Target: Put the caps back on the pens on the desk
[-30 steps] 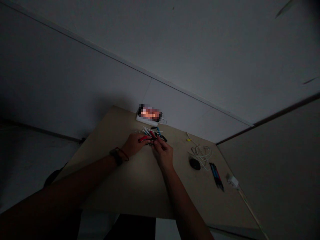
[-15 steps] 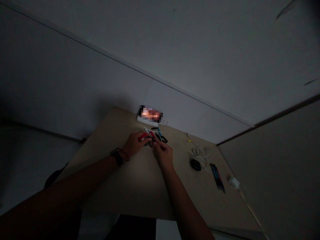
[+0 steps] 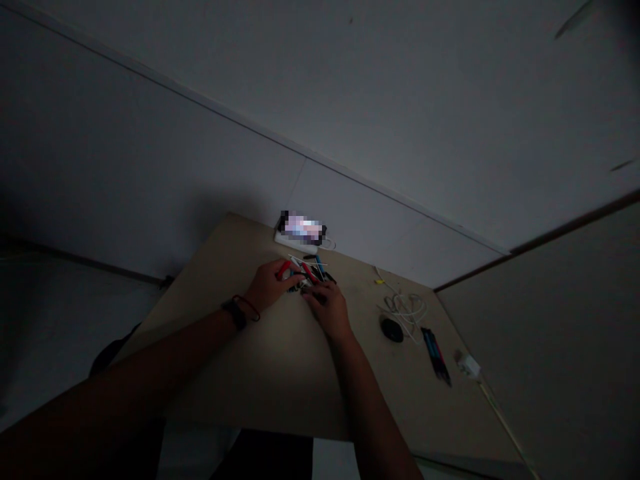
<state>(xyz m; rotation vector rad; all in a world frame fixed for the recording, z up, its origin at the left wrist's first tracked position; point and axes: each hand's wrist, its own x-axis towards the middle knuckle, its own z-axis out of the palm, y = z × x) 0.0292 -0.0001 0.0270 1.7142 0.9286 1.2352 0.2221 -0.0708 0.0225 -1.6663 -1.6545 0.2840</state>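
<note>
"On the flat, pale counter (image 3: 260, 380), what's in hand?"

"From here, I see the left hand (image 3: 267, 285) closed on a slim red stick (image 3: 283, 269), at the left side of a loose pile (image 3: 321, 265) of thin, straight pieces. The right hand (image 3: 335, 310) is curled at the pile's near edge; I can't tell whether it grips anything."

"Farther right?"

"Looped white cable (image 3: 401, 311), and a rounded black mouse (image 3: 391, 330)."

dim room, pale walls (image 3: 390, 120)

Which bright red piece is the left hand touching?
The leftmost red piece, in the left hand; the other red piece is nearer the right hand.
</note>
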